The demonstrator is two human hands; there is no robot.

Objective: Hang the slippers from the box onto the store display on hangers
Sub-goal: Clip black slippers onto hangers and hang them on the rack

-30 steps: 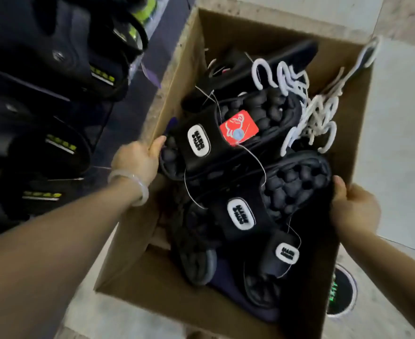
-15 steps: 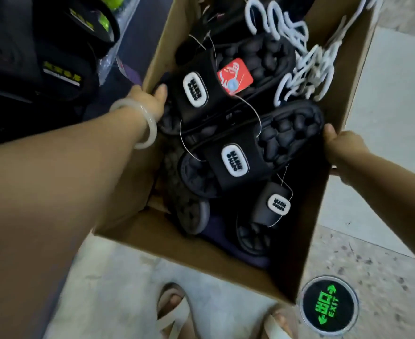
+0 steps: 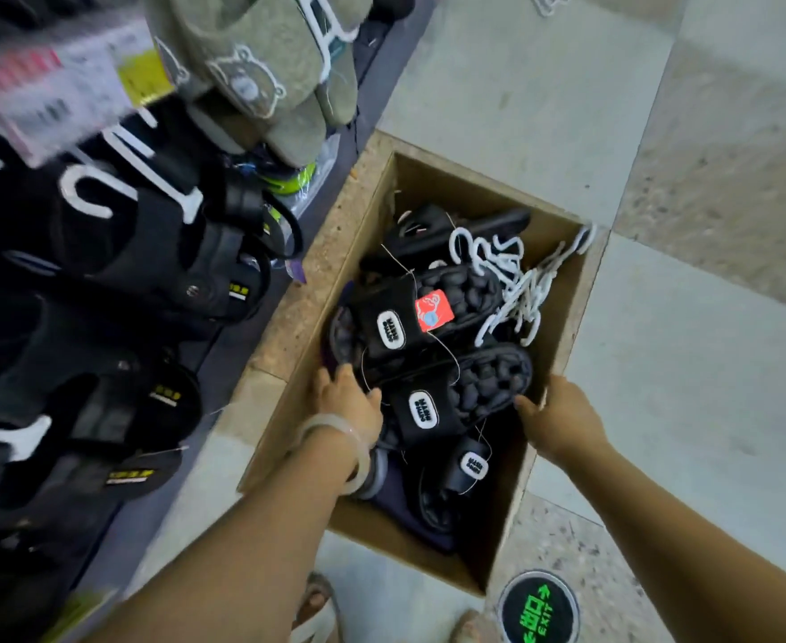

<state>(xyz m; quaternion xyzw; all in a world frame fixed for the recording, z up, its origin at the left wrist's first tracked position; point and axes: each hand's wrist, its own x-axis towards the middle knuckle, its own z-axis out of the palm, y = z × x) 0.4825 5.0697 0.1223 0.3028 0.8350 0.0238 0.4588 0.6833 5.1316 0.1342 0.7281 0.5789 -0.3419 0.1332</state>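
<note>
Both bare forearms reach forward and down into an open brown cardboard box (image 3: 367,252) that sits on the pale tiled floor (image 3: 660,364). The left hand (image 3: 349,403), with a pale translucent bangle (image 3: 351,445) on its wrist, lies inside the box by the left wall, fingers loosely extended and resting against the black massage-nub slippers (image 3: 451,364); its grip is slack and closes on nothing. The right hand (image 3: 562,415) sits at the right wall of the box, thumb inside near the heel of the nearer slipper and the fingers bent over the rim, so its grip holds the cardboard edge. The slippers are piled in the box, one with a red tag (image 3: 433,310), and a tangle of white plastic hangers (image 3: 516,280) lies at the far right corner. To the left, a store display (image 3: 150,252) carries black sandals and grey plush slippers (image 3: 261,71) on white hangers
</note>
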